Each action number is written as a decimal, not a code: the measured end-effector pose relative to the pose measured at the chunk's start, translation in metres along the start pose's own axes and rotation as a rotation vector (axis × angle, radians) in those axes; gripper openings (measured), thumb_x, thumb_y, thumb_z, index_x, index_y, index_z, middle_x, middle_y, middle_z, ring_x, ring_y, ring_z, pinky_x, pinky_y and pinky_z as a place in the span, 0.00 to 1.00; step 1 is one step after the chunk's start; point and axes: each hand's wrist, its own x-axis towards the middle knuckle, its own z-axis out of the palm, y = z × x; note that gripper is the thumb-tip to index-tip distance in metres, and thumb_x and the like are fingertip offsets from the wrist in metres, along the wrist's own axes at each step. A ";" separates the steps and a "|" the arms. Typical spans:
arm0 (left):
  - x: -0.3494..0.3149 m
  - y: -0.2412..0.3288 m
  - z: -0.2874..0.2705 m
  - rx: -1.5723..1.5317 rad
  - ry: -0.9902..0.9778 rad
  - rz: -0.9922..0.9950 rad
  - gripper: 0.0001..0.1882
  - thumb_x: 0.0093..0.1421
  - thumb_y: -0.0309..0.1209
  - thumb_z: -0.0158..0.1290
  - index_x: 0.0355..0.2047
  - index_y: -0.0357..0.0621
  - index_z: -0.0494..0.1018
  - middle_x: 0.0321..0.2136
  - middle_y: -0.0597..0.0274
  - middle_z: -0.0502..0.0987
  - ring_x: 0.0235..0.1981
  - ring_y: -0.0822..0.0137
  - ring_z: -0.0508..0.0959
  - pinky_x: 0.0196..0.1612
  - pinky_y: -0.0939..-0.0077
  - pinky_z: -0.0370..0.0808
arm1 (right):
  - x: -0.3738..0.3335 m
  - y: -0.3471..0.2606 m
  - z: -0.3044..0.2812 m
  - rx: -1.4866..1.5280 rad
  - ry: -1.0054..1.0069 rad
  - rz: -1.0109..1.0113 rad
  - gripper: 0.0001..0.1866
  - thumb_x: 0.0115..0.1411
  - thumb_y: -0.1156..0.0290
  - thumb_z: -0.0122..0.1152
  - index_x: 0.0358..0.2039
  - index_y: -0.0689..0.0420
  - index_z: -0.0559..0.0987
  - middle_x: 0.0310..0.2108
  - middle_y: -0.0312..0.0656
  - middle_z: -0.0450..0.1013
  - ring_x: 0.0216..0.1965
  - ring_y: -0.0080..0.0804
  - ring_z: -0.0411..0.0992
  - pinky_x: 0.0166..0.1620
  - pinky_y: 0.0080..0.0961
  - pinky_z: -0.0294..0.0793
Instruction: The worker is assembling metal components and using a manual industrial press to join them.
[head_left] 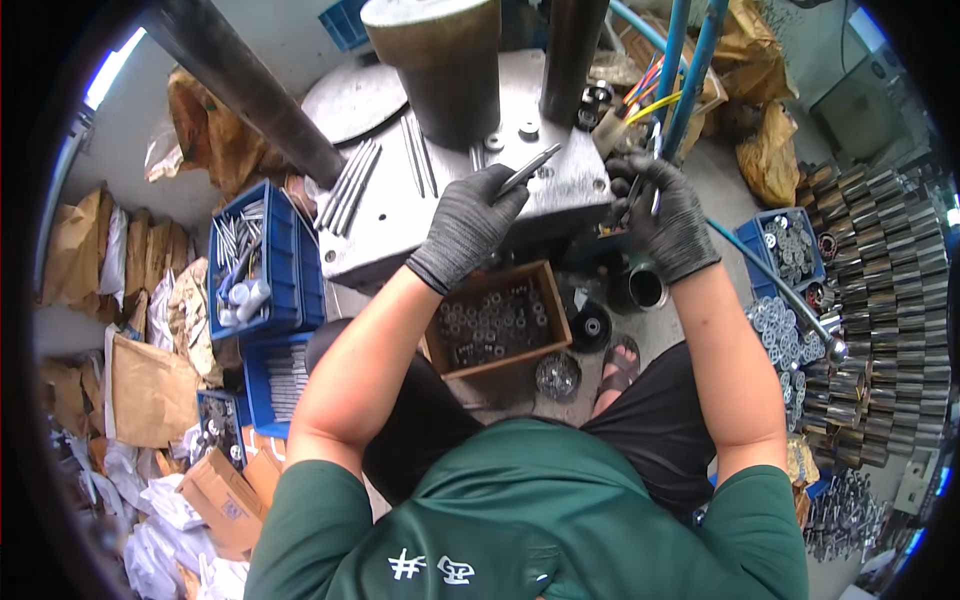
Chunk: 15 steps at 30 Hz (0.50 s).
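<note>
One steel press bed (395,220) stands behind one wooden box (510,362). Of two gloved hands, the left hand (468,228) has its grip closed around one metal rod (532,168), over the bed; the right hand (672,222) curls, its hold unclear.

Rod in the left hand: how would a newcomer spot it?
Find the pale metal platform under the thick central column. At its near edge, the gloved left hand grips one slim metal rod. Unlike the rods lying leftward, it is held.
</note>
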 end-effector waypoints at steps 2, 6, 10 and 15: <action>-0.014 0.003 0.003 0.011 -0.162 -0.040 0.14 0.70 0.35 0.59 0.47 0.36 0.80 0.33 0.54 0.82 0.35 0.65 0.80 0.43 0.69 0.78 | -0.003 -0.005 -0.006 -0.002 -0.058 -0.048 0.11 0.62 0.69 0.67 0.44 0.57 0.78 0.38 0.43 0.82 0.33 0.31 0.79 0.33 0.27 0.77; -0.047 -0.003 0.018 -0.111 -0.455 -0.058 0.13 0.68 0.29 0.62 0.50 0.36 0.79 0.37 0.66 0.81 0.41 0.77 0.76 0.47 0.75 0.77 | -0.015 -0.019 -0.016 -0.006 -0.052 -0.019 0.19 0.66 0.68 0.64 0.56 0.58 0.76 0.47 0.47 0.79 0.41 0.34 0.76 0.41 0.32 0.76; -0.079 -0.057 0.045 0.133 -0.686 -0.280 0.16 0.62 0.27 0.60 0.50 0.38 0.81 0.37 0.53 0.85 0.39 0.65 0.83 0.46 0.67 0.80 | -0.035 -0.034 -0.019 0.016 -0.126 -0.042 0.22 0.66 0.68 0.63 0.58 0.61 0.74 0.49 0.49 0.78 0.42 0.34 0.76 0.42 0.31 0.76; -0.115 -0.197 0.045 0.863 -0.958 -0.245 0.21 0.55 0.32 0.55 0.47 0.38 0.83 0.39 0.38 0.84 0.44 0.39 0.84 0.49 0.50 0.81 | -0.064 -0.049 -0.017 0.096 -0.273 -0.084 0.18 0.67 0.68 0.64 0.55 0.60 0.77 0.45 0.49 0.80 0.41 0.34 0.78 0.42 0.31 0.76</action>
